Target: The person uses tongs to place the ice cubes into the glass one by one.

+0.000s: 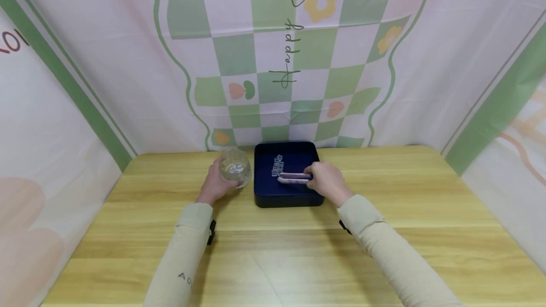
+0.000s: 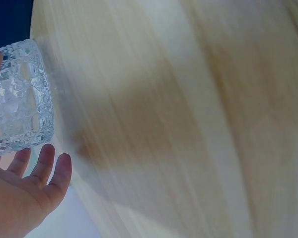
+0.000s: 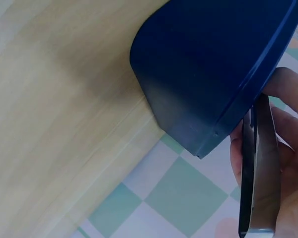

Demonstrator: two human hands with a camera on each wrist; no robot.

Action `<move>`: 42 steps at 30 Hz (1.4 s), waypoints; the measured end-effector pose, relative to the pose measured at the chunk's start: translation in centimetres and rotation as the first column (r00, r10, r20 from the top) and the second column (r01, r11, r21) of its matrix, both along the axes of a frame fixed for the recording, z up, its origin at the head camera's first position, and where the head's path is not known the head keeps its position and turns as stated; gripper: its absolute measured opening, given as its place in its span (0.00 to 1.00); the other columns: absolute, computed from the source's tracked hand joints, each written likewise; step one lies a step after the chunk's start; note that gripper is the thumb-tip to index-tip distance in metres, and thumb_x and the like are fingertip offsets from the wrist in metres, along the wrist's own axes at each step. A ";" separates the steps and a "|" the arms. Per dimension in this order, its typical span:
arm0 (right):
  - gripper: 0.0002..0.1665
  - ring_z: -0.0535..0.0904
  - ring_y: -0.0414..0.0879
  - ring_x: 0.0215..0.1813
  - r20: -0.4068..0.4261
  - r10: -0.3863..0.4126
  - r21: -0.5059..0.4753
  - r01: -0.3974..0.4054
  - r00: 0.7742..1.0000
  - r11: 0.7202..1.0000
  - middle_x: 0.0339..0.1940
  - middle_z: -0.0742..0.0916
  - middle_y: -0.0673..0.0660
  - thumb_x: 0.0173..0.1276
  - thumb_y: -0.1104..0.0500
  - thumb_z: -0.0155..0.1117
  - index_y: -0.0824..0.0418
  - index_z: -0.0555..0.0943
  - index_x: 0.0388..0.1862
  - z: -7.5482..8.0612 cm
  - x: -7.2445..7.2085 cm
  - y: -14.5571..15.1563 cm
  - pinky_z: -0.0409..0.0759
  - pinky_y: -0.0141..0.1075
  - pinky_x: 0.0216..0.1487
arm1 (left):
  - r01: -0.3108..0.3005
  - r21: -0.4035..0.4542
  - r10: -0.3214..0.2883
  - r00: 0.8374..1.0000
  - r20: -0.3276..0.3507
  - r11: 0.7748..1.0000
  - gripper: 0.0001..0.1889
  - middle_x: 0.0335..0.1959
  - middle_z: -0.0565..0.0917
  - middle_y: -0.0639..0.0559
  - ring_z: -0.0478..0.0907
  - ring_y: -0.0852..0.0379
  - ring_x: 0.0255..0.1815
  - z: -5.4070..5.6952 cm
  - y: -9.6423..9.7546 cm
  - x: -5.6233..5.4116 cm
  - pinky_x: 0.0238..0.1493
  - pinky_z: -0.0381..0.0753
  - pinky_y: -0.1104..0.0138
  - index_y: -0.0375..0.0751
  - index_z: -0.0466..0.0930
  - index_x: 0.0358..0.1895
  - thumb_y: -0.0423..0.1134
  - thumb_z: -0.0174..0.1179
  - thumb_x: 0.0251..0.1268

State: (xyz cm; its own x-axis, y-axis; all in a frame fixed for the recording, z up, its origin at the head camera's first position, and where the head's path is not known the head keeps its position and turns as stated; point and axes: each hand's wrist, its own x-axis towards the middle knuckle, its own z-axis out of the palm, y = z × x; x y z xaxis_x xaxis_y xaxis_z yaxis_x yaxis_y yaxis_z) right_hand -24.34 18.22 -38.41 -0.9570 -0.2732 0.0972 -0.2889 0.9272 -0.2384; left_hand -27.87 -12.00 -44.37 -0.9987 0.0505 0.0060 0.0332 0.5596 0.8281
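My left fingers (image 1: 230, 185) grip a clear faceted-glass cup (image 1: 236, 167); my right fingers (image 1: 313, 184) pinch slender pink tongs (image 1: 292, 181), their tips above a square navy tray (image 1: 290, 200) only in the head view.

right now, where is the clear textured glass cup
In the head view, the clear textured glass cup is held by the left hand, just left of the dark blue square tray.

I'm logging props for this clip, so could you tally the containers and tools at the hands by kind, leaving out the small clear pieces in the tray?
Clear cup: 1
Dark blue tray: 1
Pair of tongs: 1
Total: 3
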 end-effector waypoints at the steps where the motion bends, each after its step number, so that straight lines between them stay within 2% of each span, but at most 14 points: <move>1: 0.18 0.84 0.58 0.45 -0.001 0.000 0.001 0.000 1.000 1.000 0.43 0.89 0.60 0.51 0.64 0.68 0.63 0.86 0.44 0.0 0.0 0.0 0.83 0.48 0.40 | -0.001 -0.001 0.001 1.000 0.000 1.000 0.53 0.69 0.62 0.34 0.61 0.37 0.70 0.0 0.0 0.0 0.70 0.63 0.42 0.39 0.49 0.74 0.39 0.73 0.44; 20: 0.18 0.84 0.56 0.43 -0.042 -0.015 -0.028 0.014 0.999 1.000 0.43 0.88 0.61 0.53 0.63 0.67 0.64 0.86 0.45 0.5 0.1 0.2 0.82 0.46 0.38 | 0.007 0.010 -0.007 1.000 -0.015 1.000 0.52 0.68 0.63 0.35 0.62 0.37 0.70 0.1 0.1 -0.1 0.70 0.63 0.43 0.39 0.51 0.73 0.38 0.73 0.44; 28: 0.17 0.82 0.53 0.33 -0.102 -0.032 -0.069 0.025 0.994 0.997 0.41 0.88 0.60 0.54 0.62 0.67 0.63 0.86 0.45 0.8 0.2 0.1 0.79 0.42 0.30 | 0.003 -0.001 -0.003 1.000 -0.011 1.000 0.52 0.69 0.63 0.35 0.62 0.37 0.70 0.1 0.1 0.0 0.70 0.62 0.43 0.40 0.50 0.74 0.38 0.73 0.44; 33: 0.17 0.75 0.46 0.25 -0.133 -0.046 -0.106 0.031 0.990 0.994 0.41 0.87 0.59 0.56 0.61 0.68 0.61 0.85 0.47 0.8 0.1 -0.2 0.72 0.36 0.23 | 0.005 -0.005 -0.005 1.000 -0.015 1.000 0.52 0.69 0.63 0.34 0.62 0.37 0.70 0.0 0.1 -0.1 0.70 0.63 0.42 0.40 0.50 0.74 0.38 0.73 0.44; 42: 0.17 0.81 0.50 0.32 -0.213 -0.053 -0.130 0.026 0.975 0.991 0.44 0.87 0.58 0.57 0.60 0.69 0.59 0.85 0.47 1.5 0.2 -1.3 0.77 0.41 0.27 | 0.000 -0.013 0.000 1.000 -0.027 1.000 0.52 0.68 0.64 0.33 0.62 0.37 0.70 -0.1 0.1 -0.2 0.70 0.63 0.43 0.38 0.51 0.73 0.38 0.73 0.44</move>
State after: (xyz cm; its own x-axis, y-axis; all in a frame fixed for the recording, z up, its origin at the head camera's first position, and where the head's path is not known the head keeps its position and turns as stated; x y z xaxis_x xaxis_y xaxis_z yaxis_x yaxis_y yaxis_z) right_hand -24.10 16.87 -36.88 -0.9194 -0.2077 0.3340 -0.3099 0.9054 -0.2901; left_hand -28.04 -11.86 -44.44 -0.9982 0.0505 0.0318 0.0550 0.5700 0.8198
